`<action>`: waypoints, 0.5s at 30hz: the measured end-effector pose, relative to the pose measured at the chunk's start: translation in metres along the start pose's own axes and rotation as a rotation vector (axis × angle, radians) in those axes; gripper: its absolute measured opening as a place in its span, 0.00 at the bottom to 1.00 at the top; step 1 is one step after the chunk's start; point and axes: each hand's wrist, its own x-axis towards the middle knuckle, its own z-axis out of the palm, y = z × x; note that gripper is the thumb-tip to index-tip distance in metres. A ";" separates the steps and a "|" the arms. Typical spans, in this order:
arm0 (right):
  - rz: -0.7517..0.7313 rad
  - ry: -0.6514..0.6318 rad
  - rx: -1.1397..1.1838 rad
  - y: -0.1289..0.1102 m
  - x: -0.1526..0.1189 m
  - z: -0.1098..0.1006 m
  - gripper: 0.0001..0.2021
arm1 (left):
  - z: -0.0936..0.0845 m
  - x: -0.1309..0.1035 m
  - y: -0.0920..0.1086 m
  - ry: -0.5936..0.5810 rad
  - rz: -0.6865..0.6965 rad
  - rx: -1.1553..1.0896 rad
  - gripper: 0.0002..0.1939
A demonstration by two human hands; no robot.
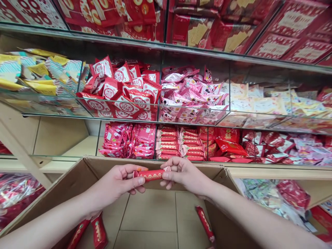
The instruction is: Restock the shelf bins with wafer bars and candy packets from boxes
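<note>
Between my two hands, level and above the open cardboard box [85, 173], is a slim red wrapped snack bar [153, 175]. My left hand [124, 180] pinches its left end between thumb and fingers. At the right end, the thumb and fingertips of my right hand [178, 173] close on the twisted wrapper. Down in the box, a similar red bar [204, 223] lies at the right. Two more red packets [98, 231] rest at the left, partly covered by my left forearm.
Behind the box, similar red bars [167, 143] are stacked in a shelf compartment, with pink packets [142, 140] to their left. Glass-fronted bins above hold red-and-white packets [124, 91] and pink cartoon packets [193, 97]. Bagged goods [275, 197] sit low on the right.
</note>
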 end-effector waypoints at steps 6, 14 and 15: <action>-0.012 0.054 0.124 0.000 0.000 0.002 0.15 | 0.000 0.000 0.003 0.006 -0.010 -0.122 0.13; -0.225 0.051 -0.317 0.008 -0.003 0.013 0.06 | 0.010 -0.002 -0.002 -0.088 0.083 0.217 0.12; -0.263 0.032 -0.388 0.009 -0.005 0.016 0.05 | 0.014 -0.002 -0.002 -0.114 0.093 0.235 0.14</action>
